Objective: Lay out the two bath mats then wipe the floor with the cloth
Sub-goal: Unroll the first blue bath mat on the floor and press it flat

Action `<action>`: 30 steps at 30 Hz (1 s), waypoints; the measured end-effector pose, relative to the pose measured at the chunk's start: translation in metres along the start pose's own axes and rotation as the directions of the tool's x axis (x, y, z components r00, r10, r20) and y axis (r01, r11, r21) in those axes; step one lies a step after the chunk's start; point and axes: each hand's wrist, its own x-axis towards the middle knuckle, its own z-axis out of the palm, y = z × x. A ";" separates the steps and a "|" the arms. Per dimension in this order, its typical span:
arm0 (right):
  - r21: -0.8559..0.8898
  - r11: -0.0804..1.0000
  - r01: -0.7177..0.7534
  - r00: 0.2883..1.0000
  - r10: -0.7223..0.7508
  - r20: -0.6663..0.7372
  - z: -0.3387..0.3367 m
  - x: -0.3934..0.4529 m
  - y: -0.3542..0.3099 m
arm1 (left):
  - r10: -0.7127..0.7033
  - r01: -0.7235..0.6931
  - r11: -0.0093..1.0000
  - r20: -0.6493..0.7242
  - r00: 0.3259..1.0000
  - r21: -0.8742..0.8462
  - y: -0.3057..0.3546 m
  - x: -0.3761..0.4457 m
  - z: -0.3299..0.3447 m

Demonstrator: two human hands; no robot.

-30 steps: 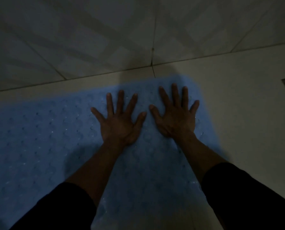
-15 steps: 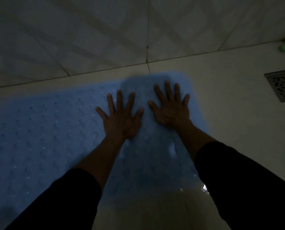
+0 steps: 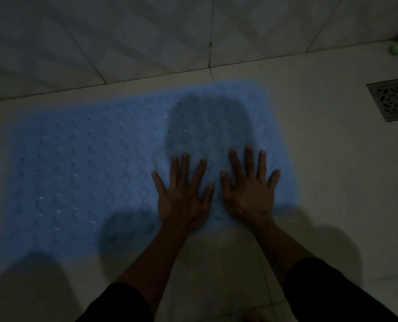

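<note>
A light blue bath mat with a bubbled texture lies flat on the pale tiled floor, its long side along the wall. My left hand and my right hand press palm-down on the mat's right near corner, side by side, fingers spread and holding nothing. Dark sleeves cover both forearms lower down. Only this one mat is in view; no cloth shows.
A tiled wall rises just beyond the mat. A square metal floor drain sits at the right edge. A small green object lies at the wall's foot, far right. Bare floor lies right of the mat. The light is dim.
Both hands slid from the mat's far right end back toward its near edge. The view tilted, so the drain and the mat's near edge now show.
</note>
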 end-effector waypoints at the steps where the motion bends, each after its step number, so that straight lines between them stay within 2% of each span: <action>1: -0.002 1.000 0.001 1.000 -0.001 0.002 -0.001 0.000 0.000 | -0.008 0.008 1.000 0.003 1.000 -0.003 0.001 0.000 0.000; 8: -0.029 0.999 -0.026 0.997 0.028 0.077 -0.002 0.001 -0.004 | -0.009 0.013 0.998 0.073 0.997 -0.053 -0.002 0.000 -0.004; 11: -0.023 0.999 -0.044 0.997 0.046 0.064 -0.003 -0.001 -0.018 | -0.153 0.158 0.982 0.059 0.986 -0.099 -0.024 -0.012 -0.012; 15: -0.031 0.981 0.193 0.980 -0.192 0.057 0.006 -0.005 -0.084 | -0.358 0.360 0.932 0.043 0.933 -0.042 -0.095 -0.039 -0.022; 20: -0.016 0.906 0.422 0.904 -0.420 0.075 0.017 0.029 -0.177 | -0.525 0.524 0.843 0.023 0.851 -0.121 -0.162 -0.042 -0.038; 23: -0.049 0.899 0.435 0.895 -0.426 0.128 0.026 0.062 -0.197 | -0.519 0.521 0.848 0.043 0.854 -0.097 -0.169 -0.034 -0.037; 30: -0.102 0.907 0.409 0.910 -0.398 0.115 0.039 0.074 -0.197 | -0.531 0.533 0.842 0.050 0.846 -0.079 -0.169 -0.034 -0.038</action>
